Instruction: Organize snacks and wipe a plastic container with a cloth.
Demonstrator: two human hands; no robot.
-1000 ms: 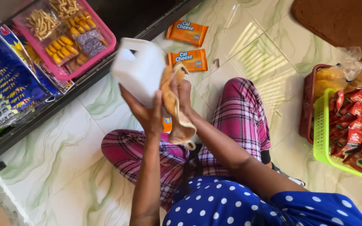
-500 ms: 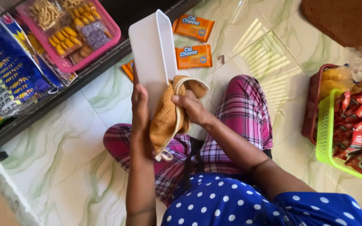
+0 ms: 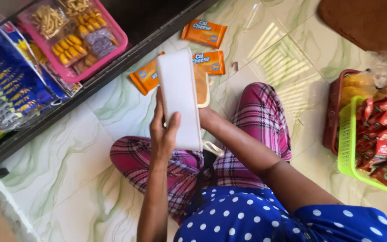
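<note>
1. In front of the person's chest, over the crossed legs, the left hand [image 3: 164, 134] grips a long white plastic tray [image 3: 178, 96] at its lower end. The thumb lies flat across the broad white face, and the fingers [image 3: 159, 104] are pressed together along the left edge.
2. The right hand [image 3: 208, 117] is behind the tray, with only the wrist and heel of the palm showing. I cannot tell whether its fingers are spread or closed.
3. A tan cloth [image 3: 201, 85] sits between that hand and the tray's hidden side, touching it. A pale strip of the cloth hangs out below the tray's lower corner.
4. The tray stands nearly upright, tilted a little away from the camera, held clear of the floor.
5. As for progress, the face turned to the camera looks plain white and unmarked. The side against the cloth cannot be seen, so its condition cannot be judged.
6. Beneath the hands are pink plaid trousers [image 3: 256, 116] and pale marbled floor tiles [image 3: 68, 157].
7. Three orange snack packets [image 3: 204, 32] lie loose on the tiles just beyond the tray, one of them partly hidden by it.
8. At the upper left, a dark shelf [image 3: 126, 54] carries a pink tray [image 3: 118, 39] of bagged snacks, with blue packets [image 3: 5, 76] next to it.
9. Well apart on the right, a green basket [image 3: 348, 148] of red sachets [image 3: 381, 134] stands against a red basket [image 3: 332, 112].
</note>
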